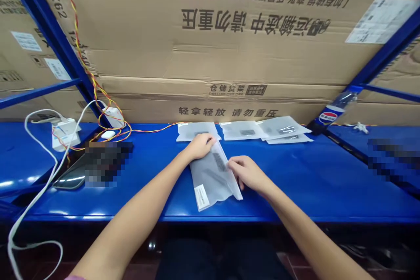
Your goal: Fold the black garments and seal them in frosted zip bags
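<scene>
A frosted translucent plastic bag (208,175) lies at a slant on the blue shelf, a white barcode label (201,196) at its near left corner. Dark printing or contents show through near its right edge. My left hand (201,145) rests on the bag's far end, fingers curled closed on it. At the bag's right edge, my right hand (247,173) pinches the plastic between thumb and fingers. Just beyond my left hand lies another frosted bag (197,130). Further right are a bag with a dark patch (241,130) and overlapping bags (285,129).
Cardboard boxes (213,61) wall off the back of the blue shelf (278,201). On the left lie a dark tablet-like device (70,177), a white power adapter (65,133) and tangled red-yellow wires (131,130). A Pepsi bottle (331,113) leans by the right post.
</scene>
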Tool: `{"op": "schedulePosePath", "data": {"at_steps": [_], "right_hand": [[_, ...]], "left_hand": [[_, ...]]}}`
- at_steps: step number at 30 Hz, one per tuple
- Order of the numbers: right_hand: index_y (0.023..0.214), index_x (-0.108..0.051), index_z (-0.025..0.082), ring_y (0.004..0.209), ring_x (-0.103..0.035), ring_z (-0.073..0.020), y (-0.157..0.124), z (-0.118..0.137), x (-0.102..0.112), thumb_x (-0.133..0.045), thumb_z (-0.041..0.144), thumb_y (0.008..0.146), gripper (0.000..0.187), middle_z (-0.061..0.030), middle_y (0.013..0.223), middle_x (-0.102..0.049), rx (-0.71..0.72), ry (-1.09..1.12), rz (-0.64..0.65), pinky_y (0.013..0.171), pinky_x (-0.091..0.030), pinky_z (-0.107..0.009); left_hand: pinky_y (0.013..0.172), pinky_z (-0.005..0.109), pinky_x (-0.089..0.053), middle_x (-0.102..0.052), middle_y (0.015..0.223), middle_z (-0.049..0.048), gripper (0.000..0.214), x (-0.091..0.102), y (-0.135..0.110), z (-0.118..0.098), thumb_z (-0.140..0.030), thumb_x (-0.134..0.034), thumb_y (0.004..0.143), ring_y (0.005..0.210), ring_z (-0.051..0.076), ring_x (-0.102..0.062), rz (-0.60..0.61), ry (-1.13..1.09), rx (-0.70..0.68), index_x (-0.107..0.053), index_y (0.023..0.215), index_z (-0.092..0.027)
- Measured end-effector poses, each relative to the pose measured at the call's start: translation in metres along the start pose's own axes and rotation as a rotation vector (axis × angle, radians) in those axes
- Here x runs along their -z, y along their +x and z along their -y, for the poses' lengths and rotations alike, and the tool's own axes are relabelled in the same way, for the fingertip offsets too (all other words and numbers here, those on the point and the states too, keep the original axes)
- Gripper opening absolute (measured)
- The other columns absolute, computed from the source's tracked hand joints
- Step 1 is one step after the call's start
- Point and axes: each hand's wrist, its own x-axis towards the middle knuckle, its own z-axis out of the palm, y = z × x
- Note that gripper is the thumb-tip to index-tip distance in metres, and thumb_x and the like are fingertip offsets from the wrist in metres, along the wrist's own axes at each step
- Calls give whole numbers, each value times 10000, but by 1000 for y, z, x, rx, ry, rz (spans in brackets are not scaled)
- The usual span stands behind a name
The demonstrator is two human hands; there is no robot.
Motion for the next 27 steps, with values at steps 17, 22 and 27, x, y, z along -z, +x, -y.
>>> {"op": "schedulePosePath", "data": {"at_steps": [17,22,27], "right_hand": [[709,-531,219,588,-651,-160,-99,5,6,-561,391,950,298,-15,695,-676,-102,-102,122,463,-414,-225],[881,-706,217,695,-688,-203,-83,3,18,-590,476,956,293,-50,826,-737,33,-143,-113,600,-508,-295],[976,-786,216,708,-598,-198,-45,6,15,-608,481,916,324,-38,812,-704,232,-226,-237,656,-465,-320]], "left_hand": [[919,428,-599,-728,1128,67,252,-4,2,-7,-368,-601,1064,1007,243,-698,62,-51,-44,-712,1112,-148],[827,347,-508,-653,789,12,330,-2,0,-15,-289,-456,1044,824,209,-615,11,-79,-69,-567,747,-197],[781,334,-469,-623,753,11,316,-2,-4,-27,-301,-461,1021,766,203,-578,6,-91,-106,-514,721,-219]]}}
